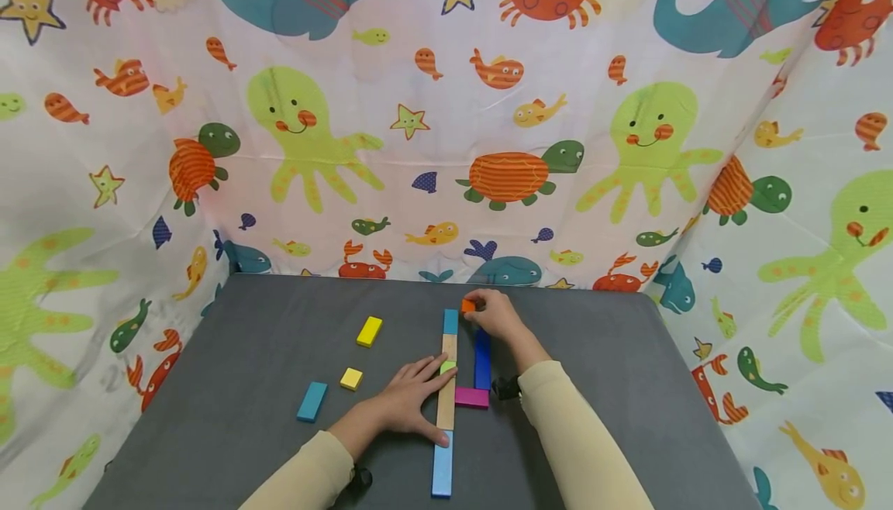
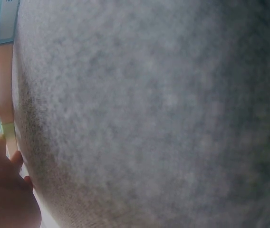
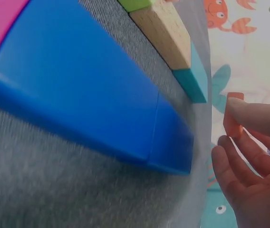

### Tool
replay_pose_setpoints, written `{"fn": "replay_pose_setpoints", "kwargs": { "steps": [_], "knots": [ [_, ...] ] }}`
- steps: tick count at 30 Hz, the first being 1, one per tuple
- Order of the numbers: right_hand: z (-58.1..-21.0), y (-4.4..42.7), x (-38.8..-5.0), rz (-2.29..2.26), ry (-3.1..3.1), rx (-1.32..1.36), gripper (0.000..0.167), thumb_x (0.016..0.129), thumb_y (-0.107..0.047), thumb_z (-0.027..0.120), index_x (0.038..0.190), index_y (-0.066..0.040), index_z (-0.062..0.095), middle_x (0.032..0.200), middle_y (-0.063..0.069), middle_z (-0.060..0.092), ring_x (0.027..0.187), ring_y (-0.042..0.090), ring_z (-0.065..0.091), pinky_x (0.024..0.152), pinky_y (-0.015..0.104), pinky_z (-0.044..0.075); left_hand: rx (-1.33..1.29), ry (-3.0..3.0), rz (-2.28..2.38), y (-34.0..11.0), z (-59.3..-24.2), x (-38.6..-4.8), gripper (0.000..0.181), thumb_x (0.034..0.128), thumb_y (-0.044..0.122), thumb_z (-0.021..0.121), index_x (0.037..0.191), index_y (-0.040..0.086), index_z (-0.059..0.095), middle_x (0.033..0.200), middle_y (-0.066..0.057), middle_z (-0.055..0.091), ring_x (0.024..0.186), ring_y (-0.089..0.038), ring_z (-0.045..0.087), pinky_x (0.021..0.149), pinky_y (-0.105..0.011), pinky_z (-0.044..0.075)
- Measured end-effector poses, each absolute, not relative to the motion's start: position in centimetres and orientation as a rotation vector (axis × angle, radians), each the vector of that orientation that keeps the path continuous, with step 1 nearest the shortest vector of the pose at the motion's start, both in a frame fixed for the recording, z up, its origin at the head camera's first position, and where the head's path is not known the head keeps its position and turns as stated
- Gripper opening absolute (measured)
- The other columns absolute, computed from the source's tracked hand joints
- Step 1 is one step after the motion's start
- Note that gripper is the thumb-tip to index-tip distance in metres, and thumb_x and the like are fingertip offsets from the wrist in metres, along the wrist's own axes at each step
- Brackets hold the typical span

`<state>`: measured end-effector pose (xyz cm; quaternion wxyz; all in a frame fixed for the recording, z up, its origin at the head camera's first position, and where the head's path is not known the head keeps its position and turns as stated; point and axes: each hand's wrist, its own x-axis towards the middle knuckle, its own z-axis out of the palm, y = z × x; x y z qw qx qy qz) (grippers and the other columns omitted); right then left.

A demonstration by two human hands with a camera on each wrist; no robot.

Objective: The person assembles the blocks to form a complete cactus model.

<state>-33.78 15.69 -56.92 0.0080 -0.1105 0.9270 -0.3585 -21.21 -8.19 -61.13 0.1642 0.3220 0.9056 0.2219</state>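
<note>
cloth (image 1: pixel 432 161): white, printed with octopuses, whales, turtles, crabs, fish and stars; beyond the row (image 1: pixel 446 409) and on both sides of it
bench (image 1: pixel 230 386): dark grey, fabric-like, under the row
sleeves (image 1: pixel 586 432): cream, one either side of the row's near end
row: blocks in a straight line, end to end; from far to near, teal piece (image 1: pixel 450 322), wood piece (image 1: pixel 449 346) with pale grain, green piece (image 1: pixel 447 367), a second wood piece, light blue piece (image 1: pixel 443 471)
left hand (image 1: pixel 405 403): reaches the row from its left; fingers spread apart, tips at the green piece, thumb by the light blue piece
right hand (image 1: pixel 495 315): right of the row's far end; thumb and fingers clamped on the orange block (image 1: pixel 468 306)
blue blocks (image 3: pixel 87 76): right of the row, roughly parallel, a gap between; glossy deep blue, two set end to end with a thin seam
magenta block (image 1: pixel 472 398): crosswise, right of the row, at the blue blocks' near end
loose teal block (image 1: pixel 312 401): well left of the row, slanted
yellow block (image 1: pixel 370 332): left of the row's far half; oblong, bright
small yellow block (image 1: pixel 352 379): left of the row; squarish, paler
orange block: just right of the row's teal piece; small, plain bright orange, partly hidden by the fingers; whether it touches the bench, cannot tell
</note>
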Motion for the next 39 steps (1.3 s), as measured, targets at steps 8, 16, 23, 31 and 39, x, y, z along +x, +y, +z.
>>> {"fn": "replay_pose_setpoints", "kwargs": {
  "steps": [8,16,23,31,39],
  "knots": [
    [-56.6,14.7,-34.4,-1.182,2.881,-0.359,0.034,0.098,-0.014,0.078,0.13,-0.007,0.074,0.122,0.014,0.075,0.11,0.031,0.068,0.098,0.047,0.058,0.904,2.589,0.619,-8.1,-61.0,-21.2,0.118,0.0772,0.074,0.081,0.171,0.032,0.023,0.18,0.003,0.005,0.162,-0.032,0.014,0.127,-0.064,0.013],
    [-56.4,13.9,-34.9,-1.159,2.867,-0.392,0.034,0.098,-0.013,0.078,0.13,-0.006,0.073,0.12,0.014,0.075,0.108,0.031,0.069,0.097,0.047,0.058,0.898,2.594,0.616,-8.2,-61.0,-21.2,0.118,0.0771,0.074,0.082,0.171,0.032,0.023,0.18,0.003,0.005,0.162,-0.032,0.014,0.127,-0.064,0.014],
    [-56.5,13.4,-35.5,-1.154,2.843,-0.354,0.033,0.099,-0.011,0.076,0.131,-0.006,0.073,0.122,0.015,0.074,0.108,0.031,0.068,0.099,0.047,0.057,0.936,2.595,0.627,-8.2,-61.1,-21.2,0.118,0.0771,0.075,0.081,0.171,0.031,0.023,0.18,0.002,0.005,0.162,-0.031,0.014,0.127,-0.064,0.013],
    [-56.9,13.0,-36.3,-1.15,2.822,-0.32,0.034,0.099,-0.011,0.076,0.133,-0.006,0.072,0.125,0.015,0.073,0.109,0.03,0.067,0.1,0.046,0.056,0.952,2.592,0.636,-8.2,-61.1,-21.2,0.119,0.0772,0.076,0.08,0.171,0.03,0.023,0.18,0.003,0.004,0.163,-0.031,0.013,0.128,-0.063,0.013],
    [-57.5,12.5,-36.7,-1.131,2.808,-0.315,0.035,0.1,-0.009,0.075,0.134,-0.005,0.072,0.126,0.016,0.072,0.111,0.032,0.067,0.102,0.047,0.055,0.938,2.579,0.644,-8.3,-61.3,-21.3,0.118,0.0779,0.074,0.08,0.171,0.032,0.022,0.18,0.003,0.005,0.163,-0.031,0.013,0.128,-0.063,0.013]
  ]
}}
